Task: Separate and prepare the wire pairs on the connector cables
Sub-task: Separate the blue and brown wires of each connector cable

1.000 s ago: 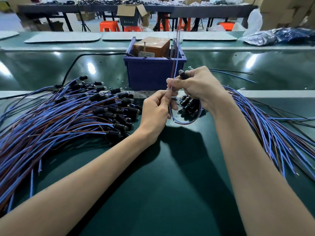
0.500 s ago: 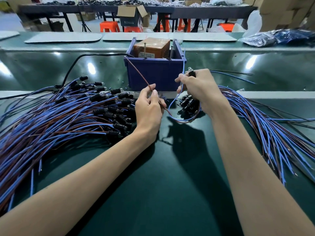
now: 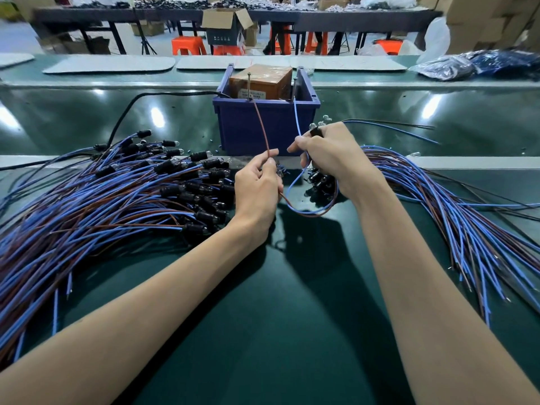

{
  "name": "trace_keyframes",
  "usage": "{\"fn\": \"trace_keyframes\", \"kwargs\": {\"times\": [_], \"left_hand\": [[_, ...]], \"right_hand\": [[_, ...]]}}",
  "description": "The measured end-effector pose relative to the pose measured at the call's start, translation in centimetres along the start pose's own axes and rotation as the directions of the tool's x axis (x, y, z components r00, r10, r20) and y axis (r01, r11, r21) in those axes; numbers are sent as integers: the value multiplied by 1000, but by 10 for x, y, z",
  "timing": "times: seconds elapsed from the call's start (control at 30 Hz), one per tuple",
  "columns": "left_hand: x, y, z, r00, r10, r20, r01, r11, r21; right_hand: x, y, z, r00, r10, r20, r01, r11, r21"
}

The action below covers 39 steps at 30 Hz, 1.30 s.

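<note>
While your left hand (image 3: 257, 194) pinches the brown wire (image 3: 263, 133) between thumb and forefinger, your right hand (image 3: 336, 159) grips the blue wire (image 3: 297, 121) and its black connector (image 3: 315, 131). Both wires rise apart toward the blue bin (image 3: 239, 133) just beyond your hands and meet in a loop between them, low over the bench (image 3: 292, 317). The left cable pile (image 3: 102, 206) and the right cable pile (image 3: 467, 223) flank your hands.

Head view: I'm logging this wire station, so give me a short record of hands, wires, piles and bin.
left hand: pinches brown wire
right hand: grips connector and blue wire
wires: pulled apart, joined in a loop below the hands
left pile: cables beside left hand
right pile: cables beside right arm
bin: behind the hands, box inside
</note>
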State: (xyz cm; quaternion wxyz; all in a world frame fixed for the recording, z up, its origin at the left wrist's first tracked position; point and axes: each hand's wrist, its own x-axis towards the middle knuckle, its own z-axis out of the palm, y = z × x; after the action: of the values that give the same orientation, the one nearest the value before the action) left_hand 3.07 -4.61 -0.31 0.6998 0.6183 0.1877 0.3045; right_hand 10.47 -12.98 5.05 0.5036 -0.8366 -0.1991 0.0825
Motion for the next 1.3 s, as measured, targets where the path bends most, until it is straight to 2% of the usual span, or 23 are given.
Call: {"fn": "trace_keyframes", "kwargs": {"times": [0.47,0.57,0.9,1.17,1.3], "left_hand": [[3,0,-2,999,-49,-13,49,998,-31],[3,1,-2,999,-38,-31,37,999,-26],[4,-1,-2,998,-38,-43,35,997,-62],[3,-1,-2,1000,-29,-13,28,999,-36],[3,0,-2,998,-34,-51,33,999,-29]], "right_hand": [[1,3,4,999,-35,-5,35,999,0],[1,3,4,998,-63,-5,63,998,-9],[2,2,3,1000,-29,-2,29,1000,-7],[2,2,4,999,-38,9,38,999,-5],[1,4,3,998,-64,12,64,998,13]]}}
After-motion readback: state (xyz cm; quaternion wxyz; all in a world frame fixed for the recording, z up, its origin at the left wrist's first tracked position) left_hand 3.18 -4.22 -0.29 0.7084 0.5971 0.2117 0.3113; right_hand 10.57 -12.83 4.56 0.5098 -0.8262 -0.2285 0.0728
